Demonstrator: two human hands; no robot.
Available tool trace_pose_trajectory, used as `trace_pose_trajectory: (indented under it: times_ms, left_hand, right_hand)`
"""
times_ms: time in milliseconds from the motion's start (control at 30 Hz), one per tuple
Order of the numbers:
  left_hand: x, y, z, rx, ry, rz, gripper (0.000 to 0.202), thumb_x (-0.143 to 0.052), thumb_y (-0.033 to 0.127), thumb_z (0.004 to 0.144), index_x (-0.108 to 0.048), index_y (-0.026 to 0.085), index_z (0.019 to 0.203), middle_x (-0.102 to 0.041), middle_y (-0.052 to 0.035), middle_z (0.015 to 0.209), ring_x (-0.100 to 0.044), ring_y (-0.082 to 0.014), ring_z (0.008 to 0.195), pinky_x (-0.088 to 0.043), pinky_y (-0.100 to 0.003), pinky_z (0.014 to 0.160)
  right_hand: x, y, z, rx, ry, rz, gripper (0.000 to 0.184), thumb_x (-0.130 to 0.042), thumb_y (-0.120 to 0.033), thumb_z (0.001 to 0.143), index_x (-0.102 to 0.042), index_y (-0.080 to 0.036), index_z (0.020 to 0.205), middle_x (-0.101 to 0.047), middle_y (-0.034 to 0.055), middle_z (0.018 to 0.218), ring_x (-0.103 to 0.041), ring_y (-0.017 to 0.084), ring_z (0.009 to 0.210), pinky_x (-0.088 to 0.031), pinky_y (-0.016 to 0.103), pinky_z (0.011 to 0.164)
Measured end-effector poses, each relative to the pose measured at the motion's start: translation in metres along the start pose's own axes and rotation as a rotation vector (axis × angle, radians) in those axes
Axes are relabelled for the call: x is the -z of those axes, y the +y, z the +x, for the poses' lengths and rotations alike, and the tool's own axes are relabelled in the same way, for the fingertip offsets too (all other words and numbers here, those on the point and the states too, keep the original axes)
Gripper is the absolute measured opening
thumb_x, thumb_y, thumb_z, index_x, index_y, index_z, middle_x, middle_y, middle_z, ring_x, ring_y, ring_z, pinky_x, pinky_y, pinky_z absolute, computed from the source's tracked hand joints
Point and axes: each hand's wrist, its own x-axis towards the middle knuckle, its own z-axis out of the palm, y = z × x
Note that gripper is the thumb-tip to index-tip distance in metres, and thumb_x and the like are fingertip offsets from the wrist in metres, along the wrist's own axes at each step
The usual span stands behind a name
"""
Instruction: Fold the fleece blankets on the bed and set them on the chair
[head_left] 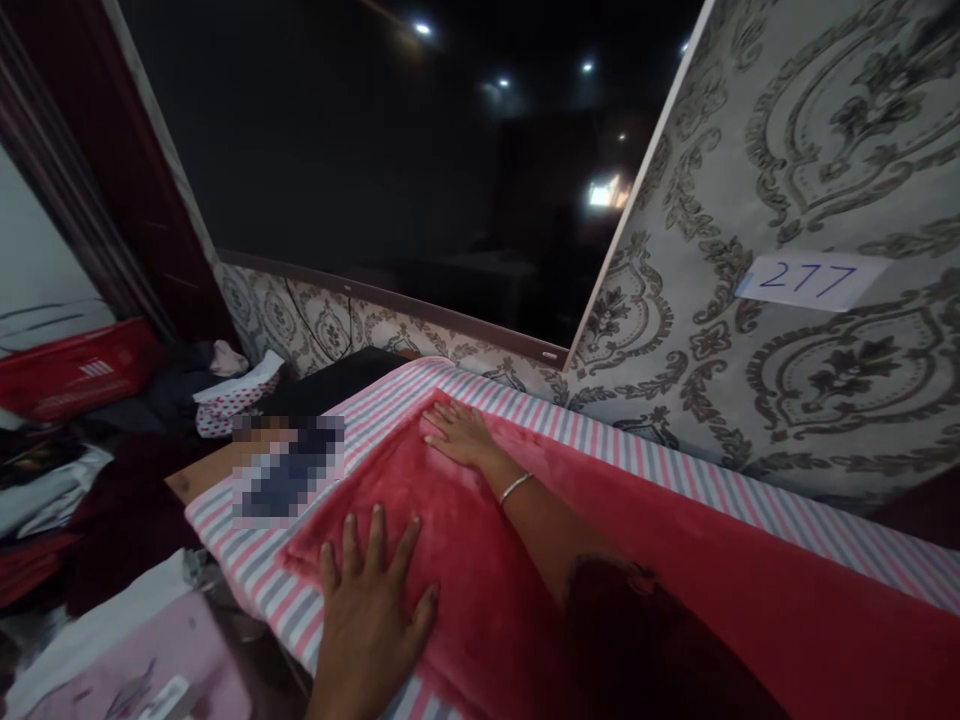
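A red plush cloth point(465, 530) lies spread over a sheet with pink, grey and white stripes point(592, 435). My left hand point(371, 610) rests on the near left part of the cloth, palm down with fingers spread. Farther off, my right hand point(459, 432) lies flat near the cloth's far corner, its fingers stretched out. A thin silver bracelet point(516, 487) circles the right wrist. Neither hand grips anything. Part of the cloth is hidden beneath my right arm and dark sleeve.
A large dark television point(390, 150) hangs on the patterned wall behind. A paper marked 277 point(814, 280) is stuck at right. A red bag point(82, 370) and heaped clothes stand at left. A pink container point(142, 660) is at lower left. A blurred patch covers something beside the cloth.
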Motion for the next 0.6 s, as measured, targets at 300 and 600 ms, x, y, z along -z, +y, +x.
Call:
trace_pose_trajectory:
  times_ms: [300,600]
  left_hand:
    - [0.01,0.002,0.006,-0.003,-0.039,0.028,0.058,-0.058,0.043,0.086,-0.058,0.027,0.142,-0.037,-0.0172,0.159,-0.024,-0.0485,0.147,-0.021,-0.068,0.113]
    - [0.011,0.005,0.013,0.049,-0.117,0.058,0.06,-0.058,0.048,0.087,-0.057,0.027,0.143,-0.037,-0.0154,0.16,-0.023,-0.0483,0.148,-0.019,-0.068,0.115]
  right_hand:
    - [0.013,0.003,0.014,-0.073,-0.011,0.032,0.065,-0.028,-0.061,0.1,-0.019,-0.037,0.16,-0.004,-0.0061,0.169,-0.004,0.027,0.155,-0.009,0.058,0.122]
    - [0.018,0.032,-0.089,-0.012,0.052,0.002,0.061,-0.029,-0.055,0.104,-0.027,-0.031,0.159,-0.016,0.0028,0.168,-0.008,0.028,0.155,-0.006,0.058,0.123]
